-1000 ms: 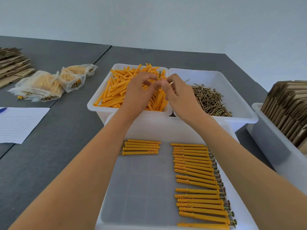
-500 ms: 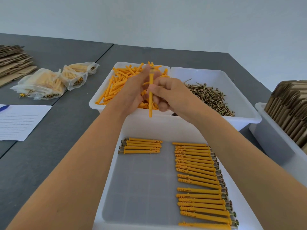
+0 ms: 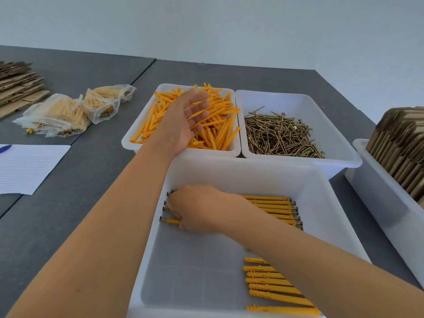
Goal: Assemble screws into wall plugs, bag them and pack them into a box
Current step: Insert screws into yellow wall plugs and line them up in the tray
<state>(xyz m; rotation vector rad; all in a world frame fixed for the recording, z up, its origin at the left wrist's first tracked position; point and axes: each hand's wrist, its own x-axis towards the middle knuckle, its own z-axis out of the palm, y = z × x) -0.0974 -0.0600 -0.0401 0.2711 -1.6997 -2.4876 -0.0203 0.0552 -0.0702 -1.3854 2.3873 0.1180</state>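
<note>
Now that the plug-and-screw pair you were joining over the bins half a second ago has come down, your right hand point(image 3: 202, 208) lays it in the near white plastic tray point(image 3: 321, 203), fingers curled on the orange assembled plug point(image 3: 172, 220) at the left row. Beyond, your left hand point(image 3: 185, 120) hovers with fingers spread and loose over the white bin of loose orange wall plugs point(image 3: 220, 127), ready for another. Brass screws point(image 3: 280, 134) wait alongside.
</note>
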